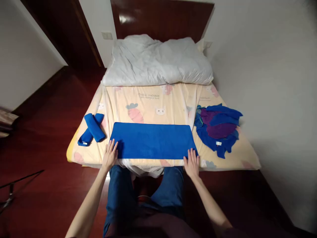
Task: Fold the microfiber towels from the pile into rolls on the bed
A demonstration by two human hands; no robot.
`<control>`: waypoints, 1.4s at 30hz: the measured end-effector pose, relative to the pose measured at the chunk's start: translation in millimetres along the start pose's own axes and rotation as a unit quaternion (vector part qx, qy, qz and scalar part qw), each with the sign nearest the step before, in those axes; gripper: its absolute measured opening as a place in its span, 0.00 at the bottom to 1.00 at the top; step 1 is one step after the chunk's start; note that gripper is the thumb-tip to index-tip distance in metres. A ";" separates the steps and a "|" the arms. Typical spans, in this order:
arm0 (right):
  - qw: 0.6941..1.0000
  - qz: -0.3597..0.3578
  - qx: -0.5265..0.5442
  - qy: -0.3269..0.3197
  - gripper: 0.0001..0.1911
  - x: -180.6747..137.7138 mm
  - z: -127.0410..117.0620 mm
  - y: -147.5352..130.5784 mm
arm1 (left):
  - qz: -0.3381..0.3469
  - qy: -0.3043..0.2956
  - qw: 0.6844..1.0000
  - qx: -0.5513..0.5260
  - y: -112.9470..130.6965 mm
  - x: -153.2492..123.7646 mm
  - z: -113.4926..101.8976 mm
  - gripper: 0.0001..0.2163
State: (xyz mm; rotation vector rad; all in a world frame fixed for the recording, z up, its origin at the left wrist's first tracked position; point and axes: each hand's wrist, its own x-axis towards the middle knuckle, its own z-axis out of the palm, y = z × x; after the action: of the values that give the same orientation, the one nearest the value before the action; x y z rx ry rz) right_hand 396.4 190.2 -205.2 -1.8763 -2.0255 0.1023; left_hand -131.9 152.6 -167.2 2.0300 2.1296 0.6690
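A blue towel (152, 140) lies flat and folded into a long rectangle near the foot of the bed (170, 99). My left hand (110, 155) rests flat at the towel's near left corner, fingers spread. At the near right corner, my right hand (192, 162) lies flat with its fingertips touching the towel's edge. Neither hand grips anything.
Two rolled blue towels (92, 129) lie crossed on the bed's left side. A loose pile of blue and purple cloths (218, 127) sits on the right. A white duvet (158, 61) is bunched at the headboard. A white wall runs along the right, dark wood floor to the left.
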 end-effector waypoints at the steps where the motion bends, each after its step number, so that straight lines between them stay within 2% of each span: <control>1: 0.999 -0.008 0.033 0.008 0.32 -27.1 2.0 -15.4 | -0.006 0.022 1.000 -0.018 16.1 -21.4 -1.0 0.25; 3: 0.995 -0.014 0.096 0.010 0.28 -90.1 9.9 -43.0 | -0.044 0.037 0.996 -0.069 50.0 -78.3 5.8 0.24; 6: 0.988 -0.007 0.152 -0.026 0.22 -171.2 22.6 -67.9 | -0.085 -0.032 0.989 -0.119 91.2 -168.9 29.8 0.19; 7: 0.986 0.004 0.165 -0.029 0.22 -187.3 24.7 -71.6 | -0.058 -0.078 0.988 -0.119 99.3 -191.1 38.0 0.17; 8: 0.985 0.011 0.172 -0.032 0.21 -197.1 25.4 -73.6 | 0.007 -0.150 0.981 -0.125 104.4 -206.4 45.0 0.14; 9: 0.984 0.016 0.174 -0.036 0.21 -201.1 24.8 -74.6 | 0.023 -0.181 0.976 -0.121 106.9 -214.3 50.6 0.13; 11: 0.985 0.014 0.167 -0.047 0.20 -196.9 20.8 -75.0 | 0.044 -0.220 0.967 -0.119 107.6 -210.6 57.7 0.13; 14: 0.988 0.007 0.149 -0.049 0.19 -181.6 14.0 -76.7 | 0.033 -0.218 0.964 -0.148 112.7 -178.7 63.0 0.16; 17: 0.990 0.006 0.134 -0.042 0.19 -174.8 11.0 -79.9 | 0.007 -0.196 0.958 -0.211 133.8 -150.8 68.9 0.21; 19: 0.991 0.007 0.130 -0.039 0.19 -175.1 10.2 -81.4 | -0.026 -0.179 0.951 -0.252 152.4 -144.1 74.9 0.23; 21: 0.991 0.007 0.132 -0.036 0.19 -176.1 9.1 -82.1 | -0.036 -0.190 0.940 -0.282 167.0 -147.5 82.6 0.24; 23: 0.990 0.007 0.137 -0.033 0.19 -176.5 7.2 -82.1 | -0.017 -0.234 0.927 -0.291 173.4 -158.5 91.4 0.26; 26: 0.989 0.009 0.143 -0.030 0.19 -176.1 4.5 -81.8 | 0.016 -0.323 0.906 -0.272 170.2 -179.8 104.3 0.33; 28: 0.989 0.012 0.146 -0.031 0.19 -176.0 3.7 -81.5 | 0.021 -0.354 0.896 -0.269 166.9 -189.9 109.9 0.38; 30: 0.988 0.014 0.148 -0.033 0.19 -176.1 3.9 -81.1 | 0.020 -0.341 0.898 -0.278 167.6 -192.5 111.3 0.41; 35: 0.987 0.014 0.154 -0.045 0.19 -176.7 5.1 -78.9 | 0.016 -0.230 0.917 -0.326 185.5 -167.0 100.4 0.41; 38: 0.986 0.014 0.161 -0.047 0.19 -177.2 4.3 -78.0 | -0.012 -0.211 0.903 -0.375 198.4 -141.7 96.5 0.41; 42: 0.985 0.020 0.164 -0.050 0.19 -177.9 1.7 -78.6 | -0.105 -0.197 0.861 -0.457 212.8 -108.9 104.6 0.42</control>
State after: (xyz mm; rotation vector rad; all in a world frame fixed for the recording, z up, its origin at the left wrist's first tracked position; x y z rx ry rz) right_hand 328.4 8.8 -222.5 -1.7320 -1.8957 0.5187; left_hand 113.6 70.5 -199.5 1.2432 1.3502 0.8951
